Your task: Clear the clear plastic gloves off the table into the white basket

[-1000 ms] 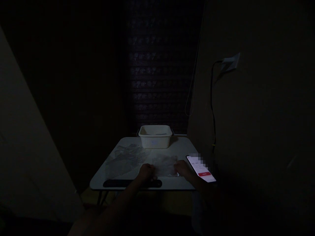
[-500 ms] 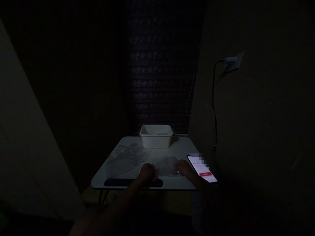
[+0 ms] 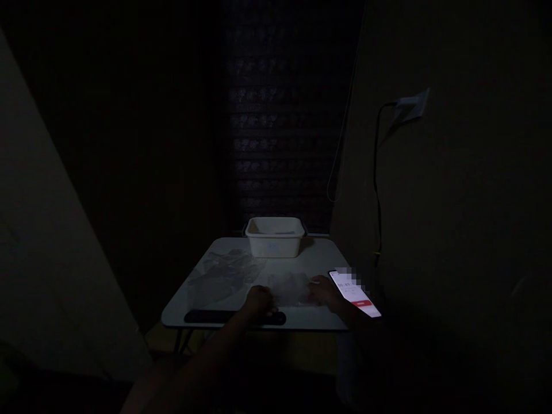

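Note:
A clear plastic bag [image 3: 290, 289] lies near the front of the white table [image 3: 310, 322], between my hands. My left hand [image 3: 260, 302] is closed at the bag's left edge, its fingers curled. My right hand [image 3: 321, 291] is closed on the bag's right side. More clear plastic bags [image 3: 228, 273] are spread over the left of the table. A long black strip [image 3: 211, 317] lies along the front edge, partly hidden by my left hand and forearm. The picture is dark, so fine detail is hard to make out.
A white basin [image 3: 275, 245] with dark side handles stands at the back of the table, something pale inside. A lit phone [image 3: 356, 294] lies at the right edge, beside my right forearm. A black cable [image 3: 376, 190] hangs from a wall socket [image 3: 411, 108] on the right.
My right hand has shifted slightly at the bag's right side, and a pale edge now shows by its fingers. My left hand stays almost in place. The view has moved a little.

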Demonstrator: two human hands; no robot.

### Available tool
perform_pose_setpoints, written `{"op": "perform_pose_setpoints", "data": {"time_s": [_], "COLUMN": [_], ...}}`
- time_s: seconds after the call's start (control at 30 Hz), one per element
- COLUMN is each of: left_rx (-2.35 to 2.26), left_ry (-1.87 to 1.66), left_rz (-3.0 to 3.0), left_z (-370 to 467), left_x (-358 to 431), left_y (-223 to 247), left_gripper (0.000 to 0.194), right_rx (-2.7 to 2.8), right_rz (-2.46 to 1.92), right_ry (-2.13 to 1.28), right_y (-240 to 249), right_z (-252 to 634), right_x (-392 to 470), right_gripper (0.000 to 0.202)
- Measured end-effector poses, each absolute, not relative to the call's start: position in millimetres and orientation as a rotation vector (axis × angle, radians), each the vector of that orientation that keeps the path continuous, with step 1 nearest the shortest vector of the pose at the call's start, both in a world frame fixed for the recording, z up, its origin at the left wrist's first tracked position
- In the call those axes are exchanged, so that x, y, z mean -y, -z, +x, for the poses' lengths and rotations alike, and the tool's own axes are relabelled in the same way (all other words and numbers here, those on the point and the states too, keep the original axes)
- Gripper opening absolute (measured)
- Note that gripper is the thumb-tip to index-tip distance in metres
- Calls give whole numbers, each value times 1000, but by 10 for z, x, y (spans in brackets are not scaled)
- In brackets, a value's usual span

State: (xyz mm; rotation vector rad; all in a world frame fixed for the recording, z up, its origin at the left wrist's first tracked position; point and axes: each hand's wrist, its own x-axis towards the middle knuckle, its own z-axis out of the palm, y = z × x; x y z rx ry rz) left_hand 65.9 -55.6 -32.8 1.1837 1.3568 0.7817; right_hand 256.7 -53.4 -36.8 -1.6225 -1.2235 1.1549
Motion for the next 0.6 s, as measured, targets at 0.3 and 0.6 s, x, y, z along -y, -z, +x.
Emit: {"op": "perform_pose_setpoints", "data": {"time_s": [0.3, 0.6], "left_rx": [-1238, -1145], "left_ry": [-901, -1012], "left_rz": [993, 896], "left_z": [759, 777], "left_x": [618, 608], "left_y": [300, 342], "left_gripper": [30, 46], "right_rx": [1027, 1009], "right_rz": [-1301, -1255], "right_ry": [-1540, -1443], "right_y": [308, 353], "right_z": [2613, 2533], "right_x": [605, 543], "right_gripper": [39, 41]}}
